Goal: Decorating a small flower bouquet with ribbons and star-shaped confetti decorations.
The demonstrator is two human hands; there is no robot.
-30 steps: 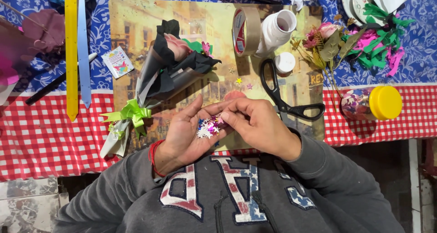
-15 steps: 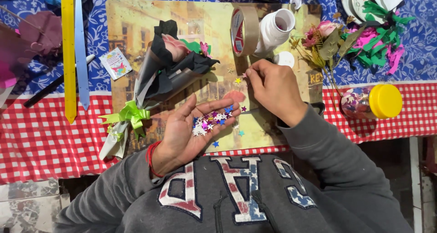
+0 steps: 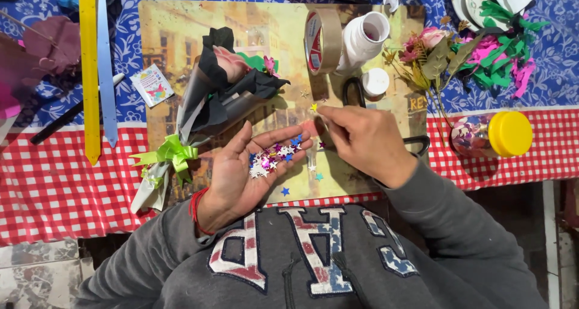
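Over the placemat (image 3: 181, 37) on the worktop, the left hand (image 3: 253, 167) lies palm up, fingers apart, cupping a small heap of star sequins (image 3: 268, 160). Just beside it, the right hand (image 3: 365, 140) pinches one yellow star (image 3: 313, 107) between thumb and forefinger, near the black-wrapped bouquet (image 3: 217, 95).

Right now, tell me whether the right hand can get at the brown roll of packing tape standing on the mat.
Probably yes: the right hand sits just below the brown roll of packing tape, with only bare mat between them.

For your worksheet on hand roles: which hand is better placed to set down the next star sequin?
Right. The right hand pinches a yellow star over the placemat, fingertips free. The left hand lies palm-up, cupping the loose sequins, so moving it would likely spill them.
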